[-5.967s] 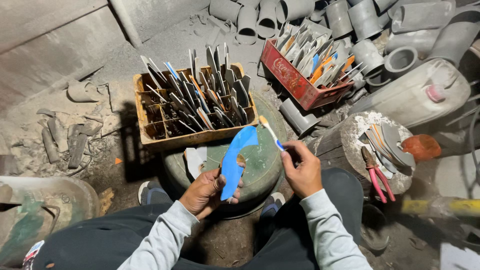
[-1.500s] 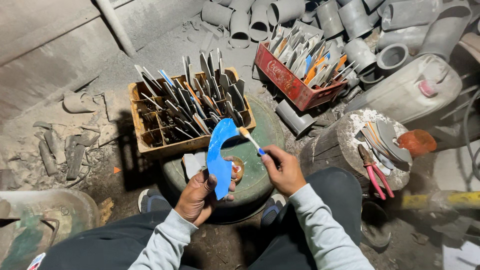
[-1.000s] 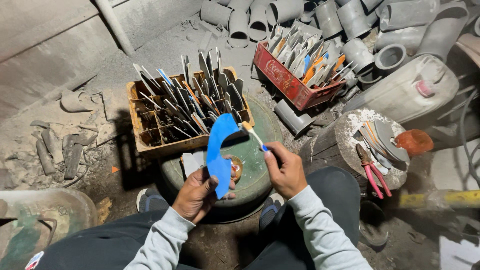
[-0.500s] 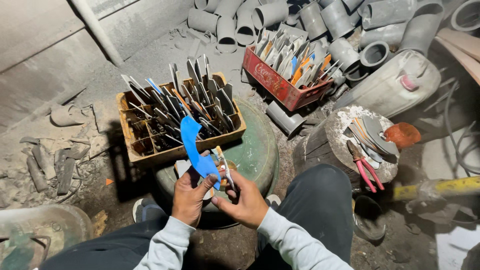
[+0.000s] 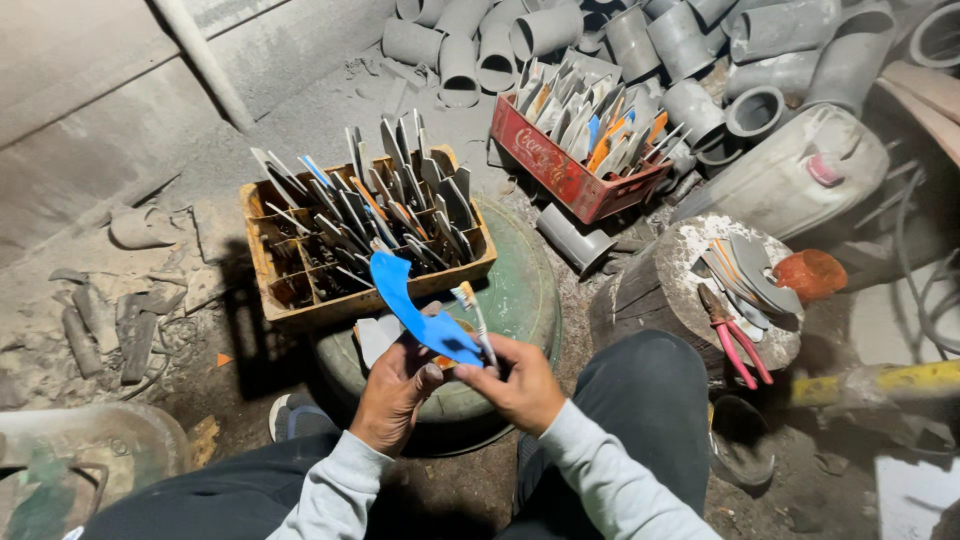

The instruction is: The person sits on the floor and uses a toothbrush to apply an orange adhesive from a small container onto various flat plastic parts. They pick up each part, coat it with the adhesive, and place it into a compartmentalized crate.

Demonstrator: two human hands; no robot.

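A curved blue blade-shaped piece (image 5: 415,305) is held above the near edge of a round green drum top (image 5: 520,300), in front of a seated person seen from above. The left hand (image 5: 395,395) is closed around the lower end of the blue piece, with the fingers wrapped under it and the thumb on top. The right hand (image 5: 515,385) is pinched on a small brush (image 5: 475,315), whose pale tip points up and away, just beside the blue piece; its fingertips also meet the lower end of the piece. Both hands are touching, thumb to thumb.

The long axis of the blue piece runs from the hands up and to the left, away from the body, its free end rising toward a wooden crate (image 5: 365,235). The left hand is the nearer to the piece's body; the right is at its end only.

The wooden crate, packed with upright grey blades, is set on the far left edge of the drum top. A red crate (image 5: 575,165) of similar blades is seen on the floor beyond, to the right. On a round stump (image 5: 665,290) at the right, red-handled pliers (image 5: 735,345) and more blades are laid. Grey pipe fittings (image 5: 640,45) are piled along the far side.
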